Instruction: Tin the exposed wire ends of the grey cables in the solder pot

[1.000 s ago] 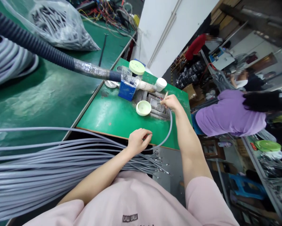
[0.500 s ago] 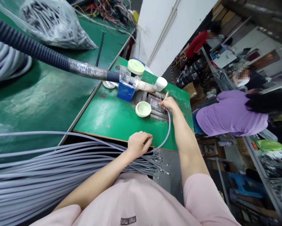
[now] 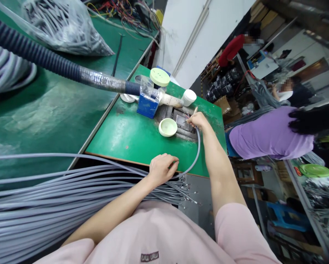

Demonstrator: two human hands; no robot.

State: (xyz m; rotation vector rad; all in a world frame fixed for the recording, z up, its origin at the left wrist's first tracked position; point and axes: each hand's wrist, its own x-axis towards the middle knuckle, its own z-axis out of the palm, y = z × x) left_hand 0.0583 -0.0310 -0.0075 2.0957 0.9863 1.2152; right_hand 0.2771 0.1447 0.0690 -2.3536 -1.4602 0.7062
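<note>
My right hand pinches the end of a grey cable above a square metal plate or pot set into the small green table. Fine, partly reddish wires show at its fingertips. A tan stick juts up from the same grip; its kind is unclear. My left hand rests at the table's front edge with fingers loosely curled. The cable passes beneath this hand or wrist, and what lies under the fingers is hidden. Between the hands and left of the plate stands a pale green bowl-like tub.
A ribbed hose reaches over a blue box toward the plate. Behind are a white cup and a pale green lid. Many grey cables lie along the front left. A person in purple is at right.
The view has shifted very slightly. Both hands, the cable and the tub otherwise keep nearly the same places.
</note>
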